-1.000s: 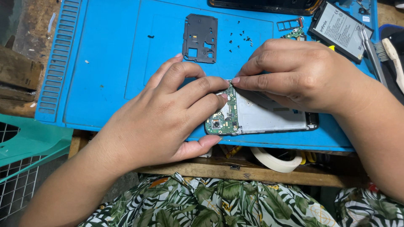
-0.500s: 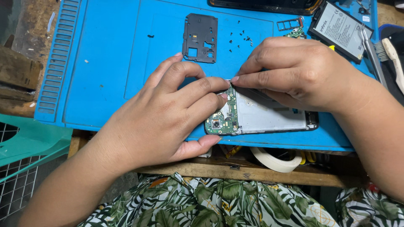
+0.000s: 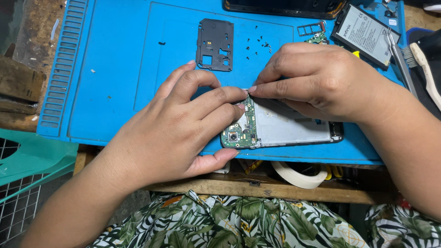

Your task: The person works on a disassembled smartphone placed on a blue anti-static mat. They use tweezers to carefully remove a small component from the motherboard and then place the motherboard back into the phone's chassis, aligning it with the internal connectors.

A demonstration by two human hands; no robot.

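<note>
An opened phone (image 3: 289, 131) lies on a blue work mat (image 3: 115, 92), its green circuit board (image 3: 241, 131) bared at the left end. My left hand (image 3: 177, 131) holds that end, fingers over the top corner and thumb under the near edge. My right hand (image 3: 321, 80) rests over the phone's far edge, its thumb and forefinger pinched at the board's top corner, touching my left fingertips. What they pinch is hidden.
A black plastic cover (image 3: 215, 44) and several tiny screws (image 3: 257, 46) lie behind the hands. A phone battery (image 3: 365, 34), tweezers (image 3: 400, 57) and a brush (image 3: 425, 64) are at the right. A tape roll (image 3: 298, 174) sits under the mat's near edge.
Almost nothing has moved. Both hands keep their hold at the phone's top corner, with the right fingertips shifting only slightly.
</note>
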